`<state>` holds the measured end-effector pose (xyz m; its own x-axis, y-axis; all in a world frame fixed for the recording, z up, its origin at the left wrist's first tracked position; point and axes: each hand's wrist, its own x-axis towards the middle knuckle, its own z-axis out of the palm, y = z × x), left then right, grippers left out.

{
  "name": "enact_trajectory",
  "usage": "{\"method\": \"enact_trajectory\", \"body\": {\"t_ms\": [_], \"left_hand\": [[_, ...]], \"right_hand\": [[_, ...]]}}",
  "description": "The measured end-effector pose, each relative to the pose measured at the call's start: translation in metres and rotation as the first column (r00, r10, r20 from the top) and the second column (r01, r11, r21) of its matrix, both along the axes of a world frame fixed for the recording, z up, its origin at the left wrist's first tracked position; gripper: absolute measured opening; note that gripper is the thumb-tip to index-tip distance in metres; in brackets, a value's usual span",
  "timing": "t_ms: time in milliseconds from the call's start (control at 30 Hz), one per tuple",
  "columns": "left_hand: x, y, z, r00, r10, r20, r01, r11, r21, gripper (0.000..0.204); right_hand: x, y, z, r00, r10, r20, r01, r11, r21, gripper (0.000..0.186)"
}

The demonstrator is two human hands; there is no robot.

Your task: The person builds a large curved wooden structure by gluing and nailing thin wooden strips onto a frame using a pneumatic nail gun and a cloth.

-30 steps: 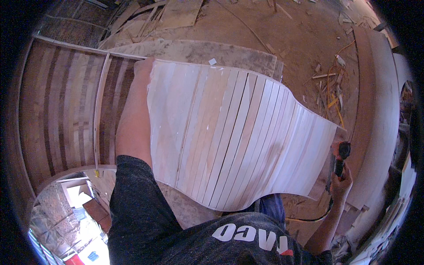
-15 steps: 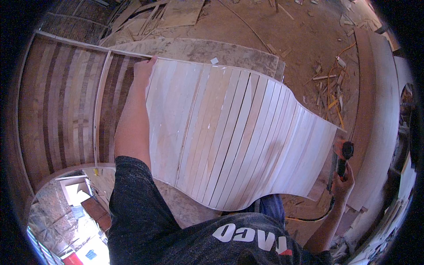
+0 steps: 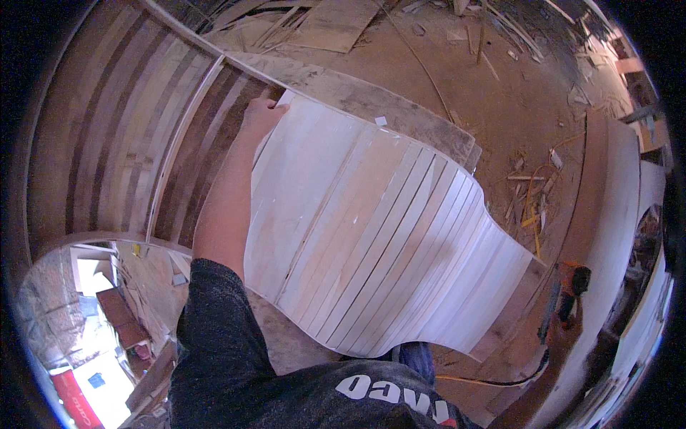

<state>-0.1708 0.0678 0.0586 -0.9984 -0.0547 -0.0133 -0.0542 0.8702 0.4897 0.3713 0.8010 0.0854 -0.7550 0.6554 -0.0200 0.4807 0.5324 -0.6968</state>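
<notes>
A curved panel of narrow pale wooden slats (image 3: 343, 222) lies across the middle, wavy along both long edges. With closed fingers, my left hand (image 3: 264, 111) grips its far left corner, beside a darker slatted frame (image 3: 107, 136). To the right, my right hand (image 3: 568, 325) is wrapped round the handle of an orange and black nail gun (image 3: 577, 277). The gun is held off the panel's right end. Its hose (image 3: 493, 382) curves back toward my body. Shadow covers much of my right hand.
Beneath the panel is a worn board (image 3: 400, 107). Wood scraps (image 3: 529, 207) and an orange cord litter the brown floor. A large curved pale sheet (image 3: 607, 236) stands at the right. More boards (image 3: 336, 25) lie at the far side.
The view has turned, so the panel appears tilted down to the right. My right hand and the nail gun have moved away from the panel's right end. My left hand still grips the panel.
</notes>
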Motion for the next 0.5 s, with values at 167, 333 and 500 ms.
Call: {"method": "enact_trajectory", "body": {"t_ms": [167, 333, 500], "left_hand": [[0.015, 0.021, 0.009, 0.993, 0.109, 0.036, -0.1, 0.975, -0.199, 0.048], [0.026, 0.02, 0.0, 0.987, 0.107, -0.116, -0.124, 0.981, -0.149, 0.047], [0.034, 0.032, 0.009, 0.996, 0.077, -0.047, -0.08, 0.994, -0.073, 0.044]], "right_hand": [[-0.093, -0.004, 0.101, 0.998, 0.07, 0.011, -0.068, 0.989, -0.131, 0.069], [-0.175, 0.031, 0.11, 0.972, 0.12, -0.202, -0.16, 0.968, -0.194, 0.064], [-0.288, -0.056, 0.145, 0.928, 0.181, 0.327, -0.21, 0.976, 0.056, 0.038]]}}
